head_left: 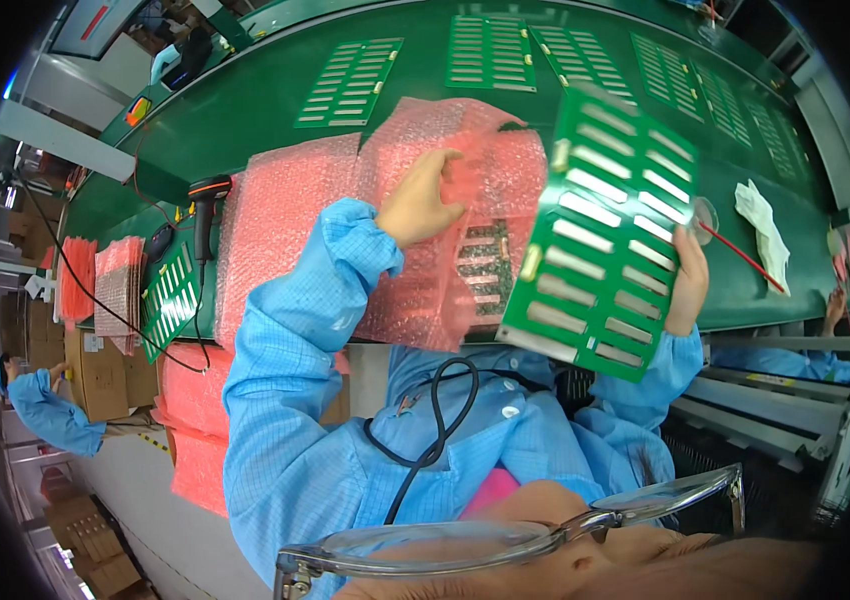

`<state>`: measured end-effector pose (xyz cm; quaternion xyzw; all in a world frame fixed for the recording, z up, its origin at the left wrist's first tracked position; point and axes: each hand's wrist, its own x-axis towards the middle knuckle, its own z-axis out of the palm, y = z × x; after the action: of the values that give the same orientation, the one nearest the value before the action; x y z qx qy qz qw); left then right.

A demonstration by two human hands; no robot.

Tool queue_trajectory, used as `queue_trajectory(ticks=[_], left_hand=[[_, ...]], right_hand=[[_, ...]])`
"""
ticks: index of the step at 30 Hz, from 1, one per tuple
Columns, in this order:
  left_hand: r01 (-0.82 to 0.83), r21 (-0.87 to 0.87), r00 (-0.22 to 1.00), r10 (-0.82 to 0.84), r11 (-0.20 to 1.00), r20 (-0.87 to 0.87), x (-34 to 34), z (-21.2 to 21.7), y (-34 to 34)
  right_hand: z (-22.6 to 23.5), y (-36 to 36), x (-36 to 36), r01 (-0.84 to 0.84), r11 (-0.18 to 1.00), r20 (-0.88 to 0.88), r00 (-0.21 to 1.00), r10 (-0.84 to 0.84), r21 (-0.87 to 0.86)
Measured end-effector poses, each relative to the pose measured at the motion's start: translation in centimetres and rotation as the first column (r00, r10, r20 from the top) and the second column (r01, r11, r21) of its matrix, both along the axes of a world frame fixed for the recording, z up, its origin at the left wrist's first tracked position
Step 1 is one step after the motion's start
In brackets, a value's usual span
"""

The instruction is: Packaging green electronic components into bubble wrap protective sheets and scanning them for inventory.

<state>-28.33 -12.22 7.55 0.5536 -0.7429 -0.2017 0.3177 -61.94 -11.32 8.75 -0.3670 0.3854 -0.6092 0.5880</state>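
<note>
My right hand grips the edge of a green circuit board panel with rows of pale rectangular strips. The panel is held tilted above the table's near edge. My left hand is over pink bubble wrap, with its curved fingers apart, at the wrap's raised edge. Beside that edge another board shows, partly covered by the wrap. More pink bubble wrap lies flat just left of my left hand.
Several green panels lie along the far side of the green table. A barcode scanner stands at left, near stacked pink wrap. At right are a white cloth and a red stick. Another person is at far left.
</note>
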Motion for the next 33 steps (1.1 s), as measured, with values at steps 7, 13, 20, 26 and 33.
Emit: queue_trajectory(ticks=[7,13,20,26,33], left_hand=[[0.071,0.07,0.986,-0.081,0.995,0.147,-0.5,0.6,0.7],[0.06,0.044,0.991,-0.064,0.997,0.114,0.5,2.2,1.2],[0.039,-0.241,0.936,0.049,0.97,0.348,1.3,3.7,4.2],[0.019,-0.177,0.917,0.053,0.984,0.396,1.2,4.4,7.3],[0.115,-0.037,0.934,-0.096,0.993,0.344,0.1,5.6,7.9]], right_hand=[[0.3,-0.4,2.7,-0.425,0.901,0.114,0.903,0.415,0.083],[0.8,-0.6,2.5,-0.555,0.821,0.03,0.83,0.557,0.13],[-0.5,-1.9,2.3,-0.567,0.787,-0.08,0.797,0.599,0.241],[2.4,-1.8,1.4,-0.608,0.771,-0.087,0.772,0.63,0.19],[1.4,-9.5,7.3,-0.674,0.698,-0.282,0.639,0.715,0.242]])
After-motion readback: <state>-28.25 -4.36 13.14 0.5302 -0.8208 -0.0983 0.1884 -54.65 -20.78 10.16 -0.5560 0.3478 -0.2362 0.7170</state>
